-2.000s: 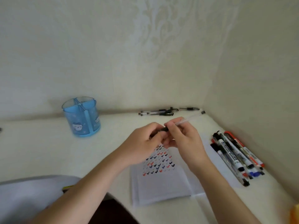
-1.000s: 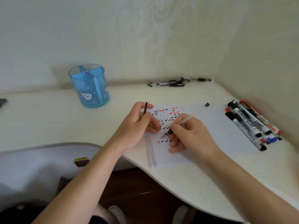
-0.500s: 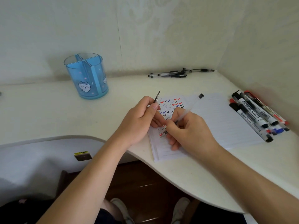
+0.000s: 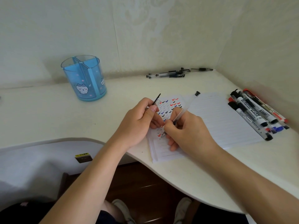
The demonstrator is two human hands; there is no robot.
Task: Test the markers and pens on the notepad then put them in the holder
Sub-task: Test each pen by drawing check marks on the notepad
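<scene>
My right hand point(image 4: 187, 131) grips a clear gel pen point(image 4: 184, 110) with its tip down on the open lined notepad point(image 4: 215, 120), just below rows of red, blue and black check marks. My left hand point(image 4: 139, 120) rests on the notepad's left page and pinches the pen cap point(image 4: 156, 101), whose black clip sticks up. The blue divided holder point(image 4: 84, 78) stands at the back left with nothing visible in it.
Several whiteboard markers point(image 4: 254, 113) lie in a bunch on the right by the side wall. Several gel pens point(image 4: 169, 73) lie along the back wall. The white desk point(image 4: 48, 113) has a curved front edge, with my feet on the dark floor below.
The hands pulled the cap off the pen in the air, then came down onto the notepad. The pen tip has moved down the page to the lowest check marks.
</scene>
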